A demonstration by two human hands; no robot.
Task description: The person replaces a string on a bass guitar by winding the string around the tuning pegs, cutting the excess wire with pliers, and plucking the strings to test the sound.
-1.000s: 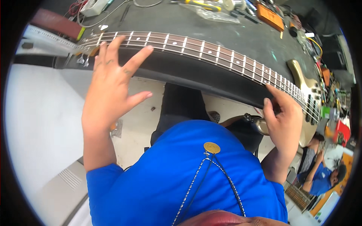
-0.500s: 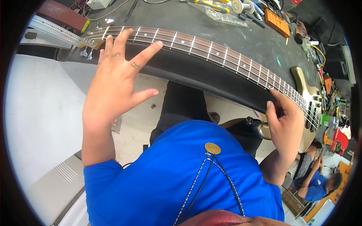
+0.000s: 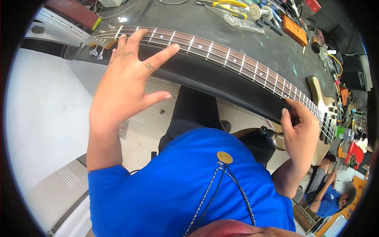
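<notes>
A bass guitar (image 3: 218,50) lies along the dark bench, its dark fretboard and strings facing up and its gold body at the right. My left hand (image 3: 124,85) is spread over the neck close to the headstock. Its fingertips rest on or just above the strings there, and the thumb points out to the side. By the upper frets, near the body, my right hand (image 3: 303,125) reaches to the near edge of the neck. Its index finger is at the strings, with the thumb apart from it. The other right-hand fingers are mostly hidden.
Yellow-handled pliers (image 3: 229,8), a wire spool (image 3: 260,12) and an orange wooden block (image 3: 294,30) lie at the back of the bench. A steel ruler (image 3: 63,24) is beside the headstock. Another person (image 3: 327,197) in a blue shirt sits at the lower right.
The view has shifted slightly, so the bench and bass appear a little farther right. Both hands keep nearly the same places on the neck, the left fingers still spread.
</notes>
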